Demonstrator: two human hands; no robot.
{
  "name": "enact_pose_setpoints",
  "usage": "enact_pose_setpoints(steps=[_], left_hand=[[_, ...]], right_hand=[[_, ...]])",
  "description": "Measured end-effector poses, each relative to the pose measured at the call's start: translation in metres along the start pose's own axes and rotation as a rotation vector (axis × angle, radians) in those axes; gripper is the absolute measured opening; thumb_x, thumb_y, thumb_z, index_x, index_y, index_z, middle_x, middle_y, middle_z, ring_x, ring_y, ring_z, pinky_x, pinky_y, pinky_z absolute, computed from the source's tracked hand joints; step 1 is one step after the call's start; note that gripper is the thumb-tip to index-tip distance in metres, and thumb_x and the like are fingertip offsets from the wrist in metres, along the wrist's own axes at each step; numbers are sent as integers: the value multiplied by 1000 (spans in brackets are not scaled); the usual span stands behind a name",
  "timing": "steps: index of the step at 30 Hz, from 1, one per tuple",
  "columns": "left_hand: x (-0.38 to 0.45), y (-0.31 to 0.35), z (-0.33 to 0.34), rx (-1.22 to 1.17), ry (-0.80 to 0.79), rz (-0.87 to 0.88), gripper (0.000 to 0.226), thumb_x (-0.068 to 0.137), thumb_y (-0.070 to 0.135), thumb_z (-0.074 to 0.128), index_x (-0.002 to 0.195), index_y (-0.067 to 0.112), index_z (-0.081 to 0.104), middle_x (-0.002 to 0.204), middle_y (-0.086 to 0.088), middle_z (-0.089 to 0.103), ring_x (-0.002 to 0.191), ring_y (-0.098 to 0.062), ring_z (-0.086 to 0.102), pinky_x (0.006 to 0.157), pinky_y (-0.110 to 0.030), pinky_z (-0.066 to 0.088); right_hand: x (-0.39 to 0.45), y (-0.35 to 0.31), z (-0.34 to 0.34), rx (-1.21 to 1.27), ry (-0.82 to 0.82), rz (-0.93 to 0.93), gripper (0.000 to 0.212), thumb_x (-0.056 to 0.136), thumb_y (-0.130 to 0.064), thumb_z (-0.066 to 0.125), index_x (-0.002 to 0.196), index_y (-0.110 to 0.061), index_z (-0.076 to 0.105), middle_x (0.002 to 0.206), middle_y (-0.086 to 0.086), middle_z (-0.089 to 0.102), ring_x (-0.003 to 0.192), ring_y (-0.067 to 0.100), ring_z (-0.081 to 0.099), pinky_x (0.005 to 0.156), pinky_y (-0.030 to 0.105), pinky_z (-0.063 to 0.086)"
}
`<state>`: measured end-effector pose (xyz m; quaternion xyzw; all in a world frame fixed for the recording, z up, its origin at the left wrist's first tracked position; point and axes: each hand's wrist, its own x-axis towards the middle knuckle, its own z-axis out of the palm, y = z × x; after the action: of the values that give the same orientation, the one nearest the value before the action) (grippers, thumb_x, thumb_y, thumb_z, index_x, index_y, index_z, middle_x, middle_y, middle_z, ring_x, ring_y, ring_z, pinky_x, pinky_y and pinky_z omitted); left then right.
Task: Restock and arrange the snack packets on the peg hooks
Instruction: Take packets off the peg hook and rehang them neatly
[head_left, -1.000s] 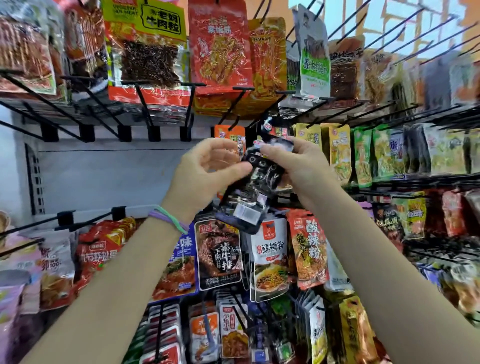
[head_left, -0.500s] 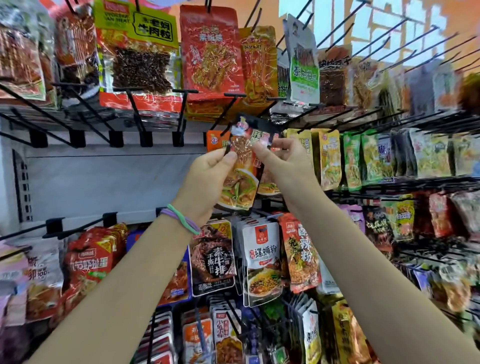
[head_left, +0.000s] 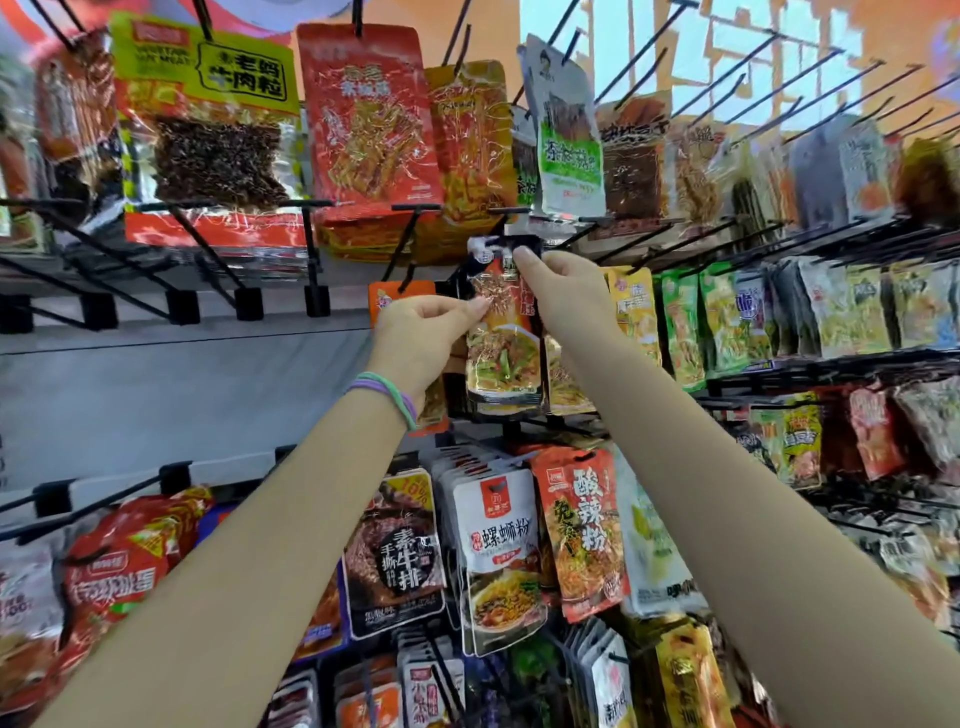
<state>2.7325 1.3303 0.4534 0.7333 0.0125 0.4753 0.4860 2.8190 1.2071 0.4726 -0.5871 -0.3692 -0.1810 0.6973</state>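
Before the peg hooks (head_left: 519, 210), both hands pinch one snack packet (head_left: 501, 353): left hand (head_left: 423, 338) mid-edge, right hand (head_left: 563, 291) top.

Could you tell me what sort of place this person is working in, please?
Most likely a shop's snack aisle: rows of black peg hooks on a wall panel, sealed snack packets hanging in ranks, and both hands, left hand and right hand, holding a dark packet up there.

**Readable print on the packets**

Yellow-green packet (head_left: 208, 119), far upper left of the hands: 老妈牛肉粒. White packet (head_left: 498, 551), below the hands: 螺蛳粉. Red packet (head_left: 584, 530) beside it: 酸辣粉. Dark packet (head_left: 397, 556), lower left: 手撕素牛排.
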Motion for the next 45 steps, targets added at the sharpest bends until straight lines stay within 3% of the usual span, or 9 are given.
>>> enact_pose_setpoints(steps=[5, 12, 18, 21, 25, 28, 32, 38, 45], left_hand=[[2, -5, 9, -2, -19, -22, 19, 93, 26, 75, 79, 13, 73, 62, 1, 69, 54, -15, 62, 50, -28, 53], [0, -8, 7, 51, -27, -14, 20, 92, 29, 76, 80, 14, 73, 69, -4, 71, 58, -16, 63, 50, -26, 51], [-3, -5, 9, 65, -13, -8, 22, 93, 27, 75, 76, 13, 72, 56, 2, 65, 49, -12, 59, 47, -23, 50], [-3, -4, 10, 89, -21, -19, 23, 94, 26, 74, 75, 12, 71, 51, 5, 64, 49, -14, 59, 48, -25, 49], [-7, -6, 10, 209, 1, -18, 32, 93, 32, 75, 69, 11, 67, 54, 3, 63, 45, -12, 57, 50, -27, 48], [-13, -12, 1, 672, 123, 308, 29, 91, 38, 75, 78, 15, 63, 73, 2, 63, 65, -14, 59, 60, -29, 47], [-5, -27, -13, 1117, 46, 744, 47, 96, 33, 68, 137, 11, 59, 141, -18, 54, 125, -37, 53, 93, -50, 51], [5, -28, -15, 1441, -112, 522, 62, 107, 43, 42, 162, 21, 23, 170, -5, 17, 155, -29, 16, 117, -49, 30], [-5, -19, -25, 1170, -196, 489, 57, 105, 42, 49, 156, 19, 38, 166, -5, 30, 153, -26, 23, 120, -48, 25]], right_hand=[[9, 6, -1, -28, -22, -16, 50, 101, -35, 59, 61, -19, 32, 57, -1, 26, 48, 12, 27, 51, 29, 22], [10, 10, -2, -9, -60, 42, 29, 95, -40, 61, 81, -14, 57, 76, 11, 46, 67, 21, 43, 63, 36, 32], [14, 9, -3, 3, -63, 91, 46, 97, -35, 63, 60, -17, 42, 51, -6, 39, 50, 11, 38, 52, 24, 31], [17, 10, 0, -2, -60, 59, 42, 94, -37, 65, 64, -14, 46, 62, 3, 38, 63, 17, 37, 65, 31, 29], [20, 19, 3, -189, -21, -85, 39, 94, -33, 67, 67, -14, 45, 61, 3, 41, 58, 16, 40, 60, 31, 32], [15, 27, -1, -445, 80, -298, 30, 91, -36, 71, 105, -15, 54, 92, 3, 58, 86, 23, 55, 69, 36, 46], [-1, 51, -5, -749, 82, -683, 42, 98, -33, 60, 134, -12, 57, 136, 12, 54, 125, 33, 51, 97, 47, 44], [-5, 80, 11, -1061, -112, -607, 65, 102, -49, 20, 152, -14, 43, 157, 8, 42, 148, 30, 34, 117, 52, 26], [-21, 70, -6, -809, -94, -628, 53, 103, -43, 35, 140, -11, 56, 144, 9, 56, 138, 29, 46, 116, 49, 34]])
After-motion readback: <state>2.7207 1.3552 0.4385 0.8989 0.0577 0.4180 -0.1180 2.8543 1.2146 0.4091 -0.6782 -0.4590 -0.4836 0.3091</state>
